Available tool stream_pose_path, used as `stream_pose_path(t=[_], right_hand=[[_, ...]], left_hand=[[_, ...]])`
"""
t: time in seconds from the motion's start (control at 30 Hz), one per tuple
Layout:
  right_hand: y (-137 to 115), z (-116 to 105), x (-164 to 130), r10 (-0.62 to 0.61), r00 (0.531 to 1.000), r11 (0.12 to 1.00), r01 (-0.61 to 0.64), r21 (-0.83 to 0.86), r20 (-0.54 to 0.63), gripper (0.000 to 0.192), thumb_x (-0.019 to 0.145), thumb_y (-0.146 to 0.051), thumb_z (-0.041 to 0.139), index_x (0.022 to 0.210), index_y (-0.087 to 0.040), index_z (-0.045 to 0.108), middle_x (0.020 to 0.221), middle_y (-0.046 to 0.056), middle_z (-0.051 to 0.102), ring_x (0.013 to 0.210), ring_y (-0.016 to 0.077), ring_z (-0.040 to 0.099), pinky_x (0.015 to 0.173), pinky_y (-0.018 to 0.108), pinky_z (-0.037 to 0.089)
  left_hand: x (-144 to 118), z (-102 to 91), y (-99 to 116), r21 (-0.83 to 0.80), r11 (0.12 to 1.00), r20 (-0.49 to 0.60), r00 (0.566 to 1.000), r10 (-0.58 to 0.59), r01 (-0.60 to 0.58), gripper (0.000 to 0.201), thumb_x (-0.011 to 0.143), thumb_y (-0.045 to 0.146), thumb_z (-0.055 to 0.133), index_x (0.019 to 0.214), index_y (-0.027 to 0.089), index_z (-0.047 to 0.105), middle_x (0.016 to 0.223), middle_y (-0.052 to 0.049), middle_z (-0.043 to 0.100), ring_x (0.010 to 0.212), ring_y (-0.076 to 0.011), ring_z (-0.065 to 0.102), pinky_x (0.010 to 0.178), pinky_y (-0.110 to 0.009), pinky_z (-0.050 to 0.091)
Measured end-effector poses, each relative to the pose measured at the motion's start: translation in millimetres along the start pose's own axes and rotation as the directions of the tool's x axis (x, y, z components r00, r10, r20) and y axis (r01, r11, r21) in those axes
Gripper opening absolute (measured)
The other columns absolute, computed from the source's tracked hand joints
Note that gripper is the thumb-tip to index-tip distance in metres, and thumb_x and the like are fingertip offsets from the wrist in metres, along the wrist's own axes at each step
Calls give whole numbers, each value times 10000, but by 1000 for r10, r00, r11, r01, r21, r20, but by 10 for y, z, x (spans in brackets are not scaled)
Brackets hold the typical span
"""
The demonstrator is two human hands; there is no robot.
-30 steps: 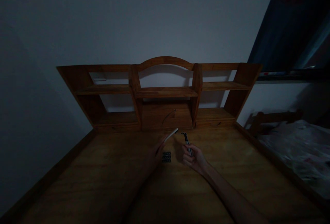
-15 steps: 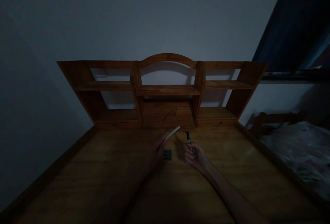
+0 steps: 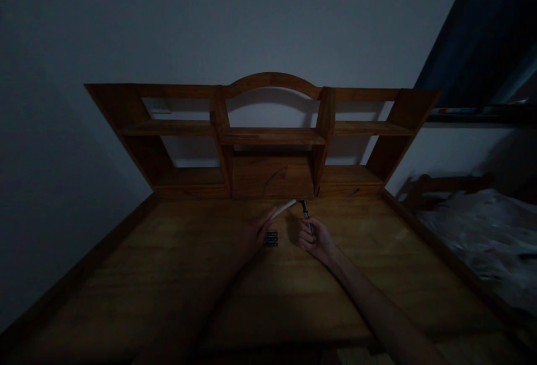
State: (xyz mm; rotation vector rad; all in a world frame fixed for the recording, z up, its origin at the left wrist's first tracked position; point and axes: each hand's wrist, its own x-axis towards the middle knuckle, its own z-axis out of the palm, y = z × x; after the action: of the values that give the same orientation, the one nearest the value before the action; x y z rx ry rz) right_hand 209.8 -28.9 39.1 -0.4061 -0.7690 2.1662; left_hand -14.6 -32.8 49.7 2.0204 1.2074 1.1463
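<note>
Head view, dim light. My left hand point(image 3: 257, 232) holds a slim, pale, slightly curved stick point(image 3: 285, 207); the fingers are closed round its near end, and the far end points away and to the right. My right hand point(image 3: 315, 236) grips a small tool point(image 3: 309, 224) with a grey handle and a dark, angled head; those fingers are curled tight about the handle, head end up and far. The stick's far tip sits right by the left side of the tool's head; whether the two touch, I cannot tell.

Both items are held over the middle of the wooden bench point(image 3: 168, 275). A dark block point(image 3: 272, 238) with rows of light marks lies on the bench between my hands, just beside the left one, which appears to cover its left edge.

Along the far side of the bench stands a wooden shelf unit point(image 3: 272, 136) with an arched top, before a pale wall point(image 3: 268, 18). To the right, beyond the bench edge: crumpled, translucent sheeting point(image 3: 482, 230), contents unclear.
</note>
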Motion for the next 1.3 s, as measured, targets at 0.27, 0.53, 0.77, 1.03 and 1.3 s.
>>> stream_pose_path(t=[0.27,0.53,0.77,1.03,1.3], right_hand=[[86,-38,34,53,998,997,-51,-51,37,336,810,-337,481,558,-209,300,376,-102,195,319,59,114,348,210,150],[77,7,18,34,996,998,-30,-52,78,319,822,-319,453,553,-205,325,372,-99,195,312,61,116,356,216,165],[78,28,7,41,996,999,-39,-28,78,330,822,-307,463,536,-202,335,365,-95,199,308,59,142,352,210,181],[80,34,10,40,995,998,-36,-43,94,319,830,-309,451,545,-198,361,373,-93,208,316,64,148,360,208,200],[96,34,33,33,995,999,-30,-37,93,317,813,-293,473,541,-199,339,377,-97,204,312,60,120,333,202,175]], left_hand=[[-11,-32,64,-55,998,-18,1000,-2,1,426,932,398,371,1346,328,438,1381,56,482,1278,-197,452,1112,-430,334],[-8,-7,44,-45,999,-42,999,-2,0,419,933,384,364,1344,338,432,1386,85,473,1290,-179,436,1119,-424,323],[-18,-20,66,-52,999,2,1000,14,-14,428,934,379,370,1355,323,427,1374,65,492,1276,-180,453,1116,-401,332],[-27,-9,58,-68,997,-61,998,20,-24,417,924,405,386,1325,324,467,1349,64,521,1249,-187,485,1097,-398,359],[-35,-18,30,-89,995,11,999,35,-34,429,936,400,369,1354,318,425,1391,54,473,1287,-191,441,1111,-413,330]])
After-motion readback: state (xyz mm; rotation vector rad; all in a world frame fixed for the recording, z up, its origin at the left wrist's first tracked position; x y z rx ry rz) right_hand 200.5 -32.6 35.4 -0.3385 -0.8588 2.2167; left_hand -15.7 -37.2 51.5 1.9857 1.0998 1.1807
